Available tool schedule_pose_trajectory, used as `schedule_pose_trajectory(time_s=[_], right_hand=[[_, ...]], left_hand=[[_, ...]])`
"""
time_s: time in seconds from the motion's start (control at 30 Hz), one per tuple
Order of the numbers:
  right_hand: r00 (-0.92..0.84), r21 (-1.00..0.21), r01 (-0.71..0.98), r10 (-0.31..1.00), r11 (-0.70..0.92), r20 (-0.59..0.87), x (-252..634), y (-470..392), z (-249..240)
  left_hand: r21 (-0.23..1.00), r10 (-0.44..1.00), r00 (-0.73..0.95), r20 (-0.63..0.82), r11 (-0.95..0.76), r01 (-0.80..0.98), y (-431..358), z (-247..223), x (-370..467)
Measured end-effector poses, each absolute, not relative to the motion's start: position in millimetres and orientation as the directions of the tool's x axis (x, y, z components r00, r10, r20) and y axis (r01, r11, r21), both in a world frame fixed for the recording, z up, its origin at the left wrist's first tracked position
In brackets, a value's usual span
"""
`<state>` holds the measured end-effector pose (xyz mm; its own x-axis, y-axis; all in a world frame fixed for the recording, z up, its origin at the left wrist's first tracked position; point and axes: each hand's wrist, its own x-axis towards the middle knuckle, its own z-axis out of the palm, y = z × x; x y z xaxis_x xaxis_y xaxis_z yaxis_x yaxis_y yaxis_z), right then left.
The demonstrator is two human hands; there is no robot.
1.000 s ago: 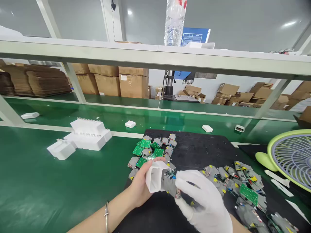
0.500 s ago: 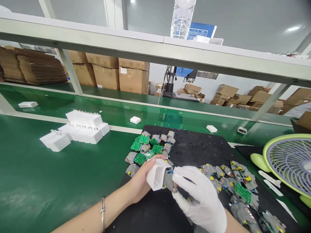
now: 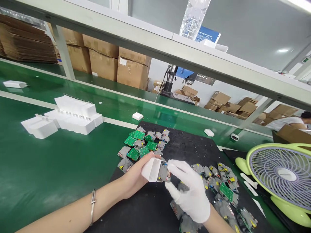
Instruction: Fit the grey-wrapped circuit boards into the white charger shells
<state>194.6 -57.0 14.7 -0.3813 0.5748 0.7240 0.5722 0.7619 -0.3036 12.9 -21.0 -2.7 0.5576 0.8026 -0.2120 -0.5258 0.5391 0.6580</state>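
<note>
My bare left hand [image 3: 133,179], with a bangle at the wrist, grips a white plastic charger housing [image 3: 151,171] over the black mat. At the housing's open end is a circuit board with grey filler [image 3: 164,172]. My right hand [image 3: 190,189], in a white glove, pinches that board by its outer edge between thumb and fingers. How far the board sits inside the housing I cannot tell. Beyond my left hand lie several similar boards [image 3: 139,144], some green side up. More grey-filled boards [image 3: 225,191] lie around and right of my right hand.
White housings [image 3: 73,118] are stacked at the left on the green bench [image 3: 48,168]. A green fan [image 3: 284,174] stands at the right. A shelf beam [image 3: 145,38] crosses above. Single white housings [image 3: 137,116] lie along the back. Another person [image 3: 289,122] is at far right.
The view has tilted and swung right, bringing a person and more of the fan into sight. The board looks nearer the housing, and both hands keep their grips.
</note>
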Motion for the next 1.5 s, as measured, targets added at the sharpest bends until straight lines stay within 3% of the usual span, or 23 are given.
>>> schedule_pose_trajectory(time_s=[0.6, 1.03, 1.13, 1.23, 1.33, 1.5], right_hand=[[-0.424, -0.26, 0.608, 0.583, 0.75, 0.693, 197, -61, 26], [-0.447, -0.264, 0.577, 0.569, 0.773, 0.69, 195, -61, 21], [-0.48, -0.36, 0.545, 0.634, 0.757, 0.606, 197, -60, 17], [-0.349, -0.607, 0.527, 0.803, 0.595, 0.484, 199, -58, 10], [-0.348, -0.837, 0.351, 0.889, 0.419, 0.299, 195, -54, 4], [-0.5, -0.989, 0.016, 0.858, 0.146, 0.119, 181, -50, 7]], left_hand=[[0.741, 0.811, 0.545, -0.212, 0.497, -0.451, -23, -2, 10], [0.699, 0.798, 0.569, -0.2, 0.523, -0.488, -25, -3, 12], [0.687, 0.801, 0.565, -0.195, 0.523, -0.504, -24, -4, 12], [0.672, 0.802, 0.551, -0.23, 0.54, -0.506, -25, -4, 11], [0.668, 0.785, 0.582, -0.211, 0.551, -0.501, -26, -5, 11], [0.678, 0.724, 0.675, -0.139, 0.567, -0.468, -30, -11, 13]])
